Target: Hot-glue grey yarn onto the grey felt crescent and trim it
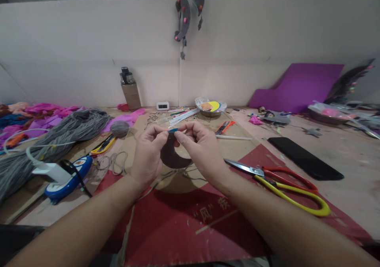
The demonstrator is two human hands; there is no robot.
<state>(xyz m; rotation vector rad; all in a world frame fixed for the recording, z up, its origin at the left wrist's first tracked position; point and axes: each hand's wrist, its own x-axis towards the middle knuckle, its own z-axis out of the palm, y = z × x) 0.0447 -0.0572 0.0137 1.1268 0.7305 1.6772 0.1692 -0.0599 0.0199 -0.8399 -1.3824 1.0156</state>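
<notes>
Between my two hands, above the middle of the table, is a dark curved piece shaped like a crescent (173, 159). My left hand (150, 150) pinches its upper end from the left, thumb against the fingers. From the right, my right hand (203, 150) closes its thumb and fingers at the same end. A small blue piece (172, 130) shows between the fingertips; I cannot make out what it is. Grey yarn (166, 176) trails below the crescent onto the board. Fingers partly hide the crescent's upper part.
Scissors (258, 172) lie open by my right forearm, near a black phone (305, 158). On the left are a blue power strip (69, 182), a yellow utility knife (103, 144), a yarn ball (119, 128) and a grey yarn hank (68, 134). A decorated crescent (185, 17) hangs on the wall.
</notes>
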